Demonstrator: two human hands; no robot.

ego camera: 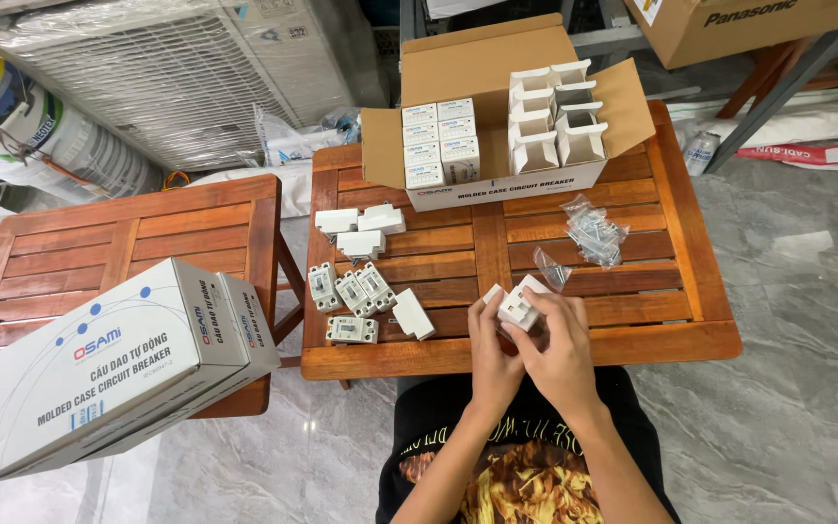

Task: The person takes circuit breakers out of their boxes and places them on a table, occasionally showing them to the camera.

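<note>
Both hands are gripping one small white cardboard carton (519,309) above the near edge of the slatted wooden table (632,340): left hand (493,351) steadying, right hand (563,347) fingering its flap. This looks like boxing; closing needs a tucked flap. Loose grey circuit breakers (351,296) are lying left.

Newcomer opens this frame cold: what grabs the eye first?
Both hands, left hand and right hand, grip one small white box at the table's near edge. Behind it an open carton holds rows of white boxes; loose breakers lie at left, screw bags at right.
</note>
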